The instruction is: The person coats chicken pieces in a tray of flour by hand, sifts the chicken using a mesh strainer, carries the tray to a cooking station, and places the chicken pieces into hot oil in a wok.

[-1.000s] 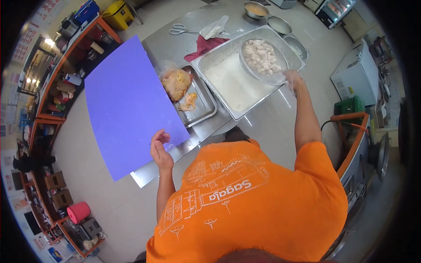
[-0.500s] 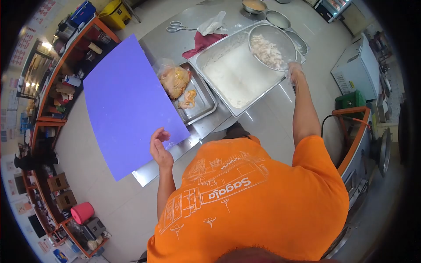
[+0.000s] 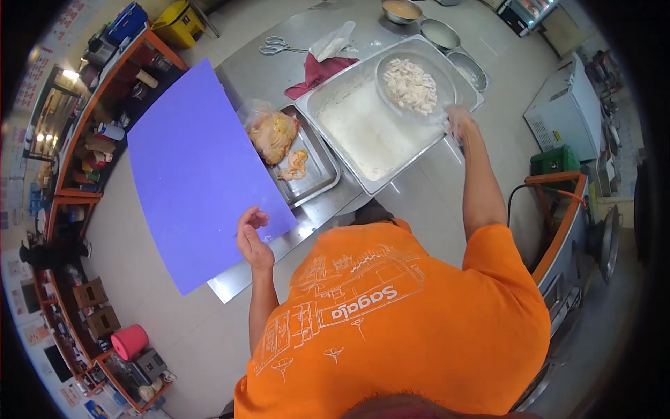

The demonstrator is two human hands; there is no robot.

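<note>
My right hand point(image 3: 458, 121), in a clear plastic glove, grips the near edge of a round sieve point(image 3: 444, 92). Pale, flour-coated strips of meat point(image 3: 412, 85) lie heaped in it. The sieve is over the far right part of a deep steel pan point(image 3: 338, 165) that holds white flour point(image 3: 366, 136). My left hand point(image 3: 252, 234) is empty, its fingers loosely bent and apart, above the near edge of a purple board point(image 3: 202, 181). Between board and pan, a smaller steel tray point(image 3: 322, 183) carries a bag of raw chicken point(image 3: 273, 136) and a loose chicken piece point(image 3: 294, 165).
Scissors point(image 3: 276, 46), a crumpled plastic glove point(image 3: 331, 42) and a dark red cloth point(image 3: 319, 75) lie behind the pan. Metal bowls point(image 3: 440, 33) stand at the far right of the steel table. Orange-edged shelves point(image 3: 77, 153) line the left; a white chest freezer point(image 3: 565, 108) stands right.
The sieve has moved left and slightly down over the flour pan, and the strips in it have shifted and spread. My left hand has stayed about where it was.
</note>
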